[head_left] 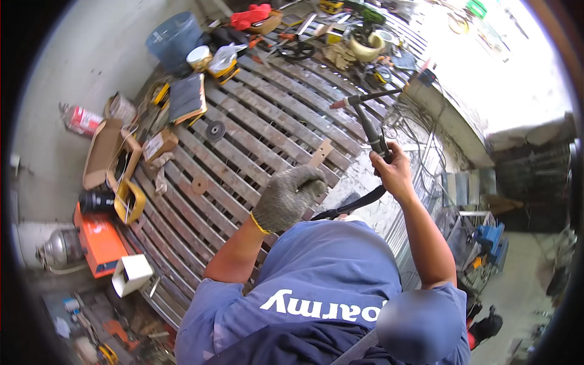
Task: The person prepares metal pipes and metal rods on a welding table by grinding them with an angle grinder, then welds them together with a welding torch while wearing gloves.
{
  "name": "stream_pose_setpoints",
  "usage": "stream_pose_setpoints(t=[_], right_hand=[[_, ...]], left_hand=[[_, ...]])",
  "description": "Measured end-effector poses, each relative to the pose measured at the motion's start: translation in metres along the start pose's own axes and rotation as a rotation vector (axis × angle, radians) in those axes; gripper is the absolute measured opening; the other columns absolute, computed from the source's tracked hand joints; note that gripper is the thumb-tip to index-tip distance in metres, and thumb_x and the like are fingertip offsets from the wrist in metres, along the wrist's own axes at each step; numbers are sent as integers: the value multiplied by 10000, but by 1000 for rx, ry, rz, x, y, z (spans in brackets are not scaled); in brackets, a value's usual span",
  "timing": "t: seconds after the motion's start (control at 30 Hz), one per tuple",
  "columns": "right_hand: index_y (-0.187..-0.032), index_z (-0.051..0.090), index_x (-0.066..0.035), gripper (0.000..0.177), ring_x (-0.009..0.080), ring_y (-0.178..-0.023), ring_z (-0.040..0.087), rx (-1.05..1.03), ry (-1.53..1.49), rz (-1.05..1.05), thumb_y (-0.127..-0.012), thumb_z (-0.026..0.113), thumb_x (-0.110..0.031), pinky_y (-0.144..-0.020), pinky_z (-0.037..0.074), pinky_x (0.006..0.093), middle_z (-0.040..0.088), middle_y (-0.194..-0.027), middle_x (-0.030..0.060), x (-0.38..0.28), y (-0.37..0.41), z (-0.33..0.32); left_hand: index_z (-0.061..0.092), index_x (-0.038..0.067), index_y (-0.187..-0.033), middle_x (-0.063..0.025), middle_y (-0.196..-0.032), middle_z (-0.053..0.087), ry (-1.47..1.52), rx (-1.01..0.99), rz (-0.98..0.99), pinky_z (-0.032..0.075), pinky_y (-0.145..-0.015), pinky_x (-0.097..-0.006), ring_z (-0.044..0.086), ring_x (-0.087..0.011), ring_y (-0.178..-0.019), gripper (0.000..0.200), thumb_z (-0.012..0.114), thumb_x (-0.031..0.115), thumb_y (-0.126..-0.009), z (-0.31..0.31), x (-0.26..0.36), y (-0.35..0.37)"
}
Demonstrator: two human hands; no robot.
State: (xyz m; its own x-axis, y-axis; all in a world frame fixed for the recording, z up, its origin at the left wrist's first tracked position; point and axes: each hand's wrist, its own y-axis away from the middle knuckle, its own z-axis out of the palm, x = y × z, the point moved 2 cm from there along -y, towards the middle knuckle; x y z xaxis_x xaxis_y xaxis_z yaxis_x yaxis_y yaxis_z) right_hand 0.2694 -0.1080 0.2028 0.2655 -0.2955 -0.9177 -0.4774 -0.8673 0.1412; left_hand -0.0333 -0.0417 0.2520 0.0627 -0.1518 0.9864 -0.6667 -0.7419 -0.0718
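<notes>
In my right hand [392,167] is a TIG welding torch [367,125], gripped by its handle with the head raised and the reddish nozzle pointing left. A black cable sleeve [362,202] hangs from the torch's lower end toward my waist. My left hand [291,198] wears a grey work glove with a yellow cuff edge. Its fingers are curled closed over the slatted metal bench [255,115]; whatever they may hold is hidden. Just beyond the glove lies a small flat plate with holes [320,152], on the slats.
On the bench lie a grinding disc [216,131], a round brown disc [199,185] and a dark notebook [187,97]. A blue bucket [175,42] and clutter line the far side. An orange machine [100,240] stands left; loose cables [426,131] hang right.
</notes>
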Motion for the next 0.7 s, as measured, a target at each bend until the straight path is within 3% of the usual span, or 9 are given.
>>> stream_pose_setpoints(t=[0.1, 0.17, 0.23, 0.3, 0.5, 0.57, 0.6, 0.67, 0.7], right_hand=[[-1362, 604, 55, 551, 219, -782, 714, -95, 150, 13, -948, 776, -264, -723, 560, 380, 742, -902, 146, 17, -46, 27], [-1429, 562, 62, 627, 430, -1174, 718, -126, 309, -1, -939, 754, -280, -1031, 544, 477, 734, -1225, 313, 33, -78, 51], [-1436, 551, 60, 636, 472, -1235, 689, -146, 442, -106, -943, 758, -284, -1068, 539, 499, 705, -1294, 338, 57, -107, 78], [-1423, 567, 61, 581, 428, -1231, 695, -185, 511, -93, -966, 758, -241, -1085, 530, 470, 716, -1269, 307, 62, -124, 105], [-1296, 559, 89, 418, 539, -1254, 655, -322, 761, -122, -957, 620, -147, -1090, 525, 570, 668, -1274, 414, 75, -155, 153], [-1285, 643, 54, 421, 455, -1370, 592, -407, 1001, -214, -924, 695, -156, -1161, 508, 473, 586, -1443, 319, 70, -157, 157], [-1265, 666, 53, 422, 455, -1358, 597, -477, 1096, -338, -918, 725, -180, -1158, 507, 489, 600, -1439, 298, 108, -186, 164], [-1000, 796, 31, 297, 467, -1088, 682, -571, 1305, -822, -889, 735, -238, -1065, 510, 500, 773, -1105, 235, 215, -265, 183], [-976, 810, 40, 342, 486, -1062, 722, -658, 1324, -882, -893, 722, -279, -1012, 551, 517, 798, -997, 245, 169, -236, 172]], left_hand=[[767, 1, -1103, -138, -1022, 761, -207, 39, 93, 603, -873, -383, 740, -250, -937, 180, 758, -35, -927, 3, 0, 20], [777, 5, -1088, -161, -1023, 753, -370, 37, 251, 597, -906, -429, 732, -321, -985, 204, 763, -41, -890, 2, 2, 27], [770, 4, -1053, -166, -998, 737, -477, 144, 213, 581, -891, -448, 712, -351, -983, 171, 770, -18, -883, -1, 1, 39], [763, 3, -1018, -170, -973, 721, -586, 257, 172, 566, -877, -467, 692, -381, -980, 142, 777, 4, -876, -4, -2, 52], [730, 3, -1061, -181, -987, 719, -505, 621, -43, 564, -814, -411, 708, -315, -914, 125, 767, 77, -967, -10, 0, 100], [726, 7, -1072, -173, -1000, 717, -381, 791, -162, 561, -792, -374, 716, -266, -903, 116, 755, 81, -988, -3, 5, 114], [719, 6, -1082, -149, -987, 725, -356, 892, -160, 553, -748, -345, 718, -213, -844, 106, 743, 82, -1010, 0, 6, 121], [717, 2, -1089, -136, -967, 738, -455, 1054, -34, 559, -727, -353, 719, -214, -802, 119, 745, 87, -1011, 7, 3, 130], [716, -1, -1092, -129, -956, 744, -508, 1132, 32, 561, -717, -358, 719, -215, -781, 125, 746, 90, -1011, 10, 2, 133]])
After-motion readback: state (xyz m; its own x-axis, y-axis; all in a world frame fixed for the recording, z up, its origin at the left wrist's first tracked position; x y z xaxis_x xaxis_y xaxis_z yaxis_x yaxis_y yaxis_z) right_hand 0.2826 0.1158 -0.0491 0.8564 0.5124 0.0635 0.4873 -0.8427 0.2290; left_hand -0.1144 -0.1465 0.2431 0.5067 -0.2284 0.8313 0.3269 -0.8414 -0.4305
